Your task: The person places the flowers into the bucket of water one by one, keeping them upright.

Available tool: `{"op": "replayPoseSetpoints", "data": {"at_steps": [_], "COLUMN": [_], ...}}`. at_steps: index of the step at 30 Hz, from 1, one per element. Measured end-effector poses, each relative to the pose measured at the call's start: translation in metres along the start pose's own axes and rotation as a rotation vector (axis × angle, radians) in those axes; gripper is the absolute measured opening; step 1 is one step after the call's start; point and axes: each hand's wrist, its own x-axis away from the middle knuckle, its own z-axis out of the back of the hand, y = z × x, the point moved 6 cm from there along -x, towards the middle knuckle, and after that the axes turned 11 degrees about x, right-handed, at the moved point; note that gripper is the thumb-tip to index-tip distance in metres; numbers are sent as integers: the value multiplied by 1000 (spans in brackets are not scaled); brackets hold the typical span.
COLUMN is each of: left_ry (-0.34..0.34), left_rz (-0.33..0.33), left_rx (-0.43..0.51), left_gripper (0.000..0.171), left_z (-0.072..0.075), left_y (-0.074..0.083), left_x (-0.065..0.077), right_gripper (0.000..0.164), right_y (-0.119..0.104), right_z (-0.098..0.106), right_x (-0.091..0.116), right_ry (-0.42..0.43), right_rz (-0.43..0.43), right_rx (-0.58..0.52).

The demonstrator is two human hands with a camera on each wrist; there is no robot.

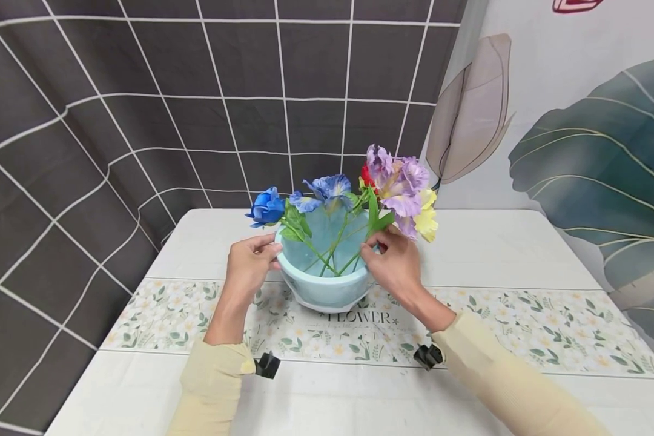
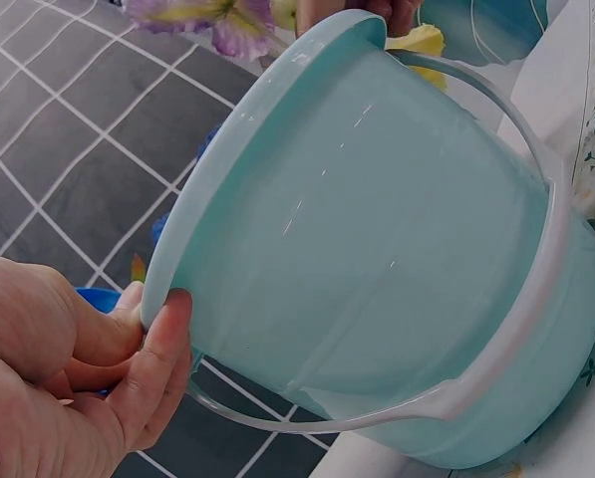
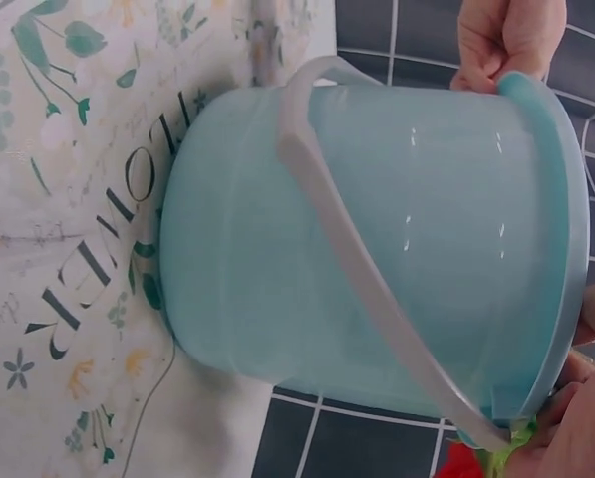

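A light blue plastic bucket [image 1: 327, 293] stands on the table, its pale handle [image 3: 362, 269] hanging down the near side. My left hand [image 1: 246, 266] pinches the bucket's left rim between thumb and fingers; the left wrist view shows this grip closely. On the opposite side, my right hand [image 1: 395, 261] grips the right rim with the thumb toward the inside. Artificial flowers lean in the bucket with their stems crossing: a blue bloom [image 1: 267, 207] at left, a blue iris [image 1: 329, 188], and at right a purple iris [image 1: 406, 181], a yellow flower [image 1: 427, 218] and a partly hidden red one [image 1: 367, 175].
The white table [image 1: 490, 242] has a floral printed band with "FLOWER" lettering [image 1: 360, 317] across its middle. Behind it hangs a dark cloth with a white grid [image 1: 251, 66]. A leaf-patterned cloth [image 1: 594, 163] hangs at the right.
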Motion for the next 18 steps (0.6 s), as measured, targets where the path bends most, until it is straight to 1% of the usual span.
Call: {"op": "replayPoseSetpoints", "data": {"at_steps": [3, 7, 10, 13, 18], "left_ry": [-2, -3, -4, -5, -2], "left_rz": [-11, -17, -14, -11, -10], "left_rx": [4, 7, 4, 3, -2], "left_gripper": [34, 35, 35, 35, 35], "left_z": [0, 0, 0, 0, 0], "left_y": [0, 0, 0, 0, 0], "left_x": [0, 0, 0, -1, 0], "right_gripper": [13, 9, 5, 1, 4], "right_y": [3, 4, 4, 6, 11], "right_z": [0, 1, 0, -2, -5], "right_x": [1, 2, 4, 5, 6], "right_ry": [21, 75, 97, 81, 38], "right_rz": [-17, 1, 1, -33, -106], "right_rx": [-25, -83, -110, -128, -194]}}
